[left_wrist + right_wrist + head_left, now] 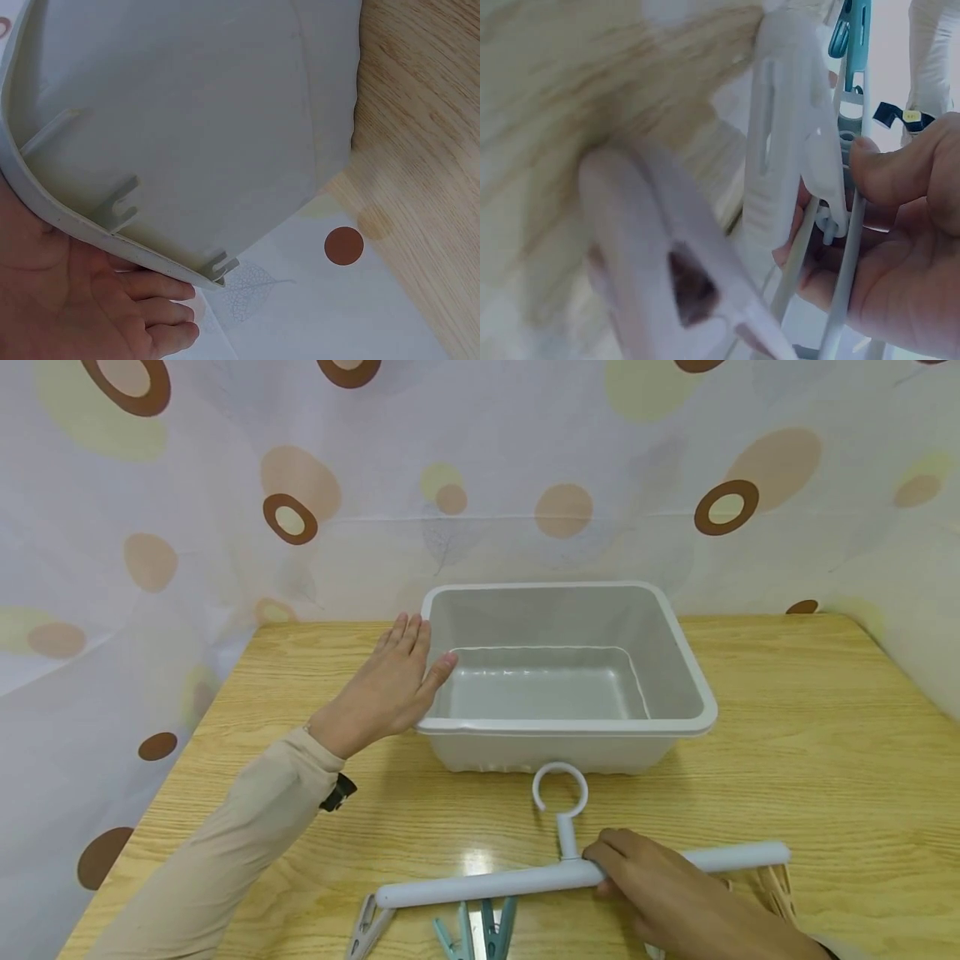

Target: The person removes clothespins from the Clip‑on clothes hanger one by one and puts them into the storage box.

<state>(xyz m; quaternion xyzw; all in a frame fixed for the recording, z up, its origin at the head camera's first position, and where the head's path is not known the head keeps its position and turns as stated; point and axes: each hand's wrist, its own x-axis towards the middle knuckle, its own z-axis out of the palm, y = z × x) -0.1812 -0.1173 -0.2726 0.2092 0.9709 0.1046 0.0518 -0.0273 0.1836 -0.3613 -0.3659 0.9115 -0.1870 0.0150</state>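
A light grey plastic basin [570,726] sits upright on the table with nothing inside it. My left hand [382,685] lies along its left rim, fingers straight and thumb over the edge; the left wrist view has the palm [112,307] against the rim [82,225]. Nearer the front, my right hand [660,889] grips the middle of a pale blue-grey clip hanger [480,888], just right of its hook [582,793]. Clothespins hang from the bar: teal ones [498,931], a grey one [367,931] and beige ones [778,893]. Close to the right wrist camera are a white clothespin [772,150] and a pinkish one [675,255].
The wood-grain table [810,760] extends on both sides of the basin. A white curtain [495,460] with brown and beige dots hangs behind and at the sides, meeting the table's back edge.
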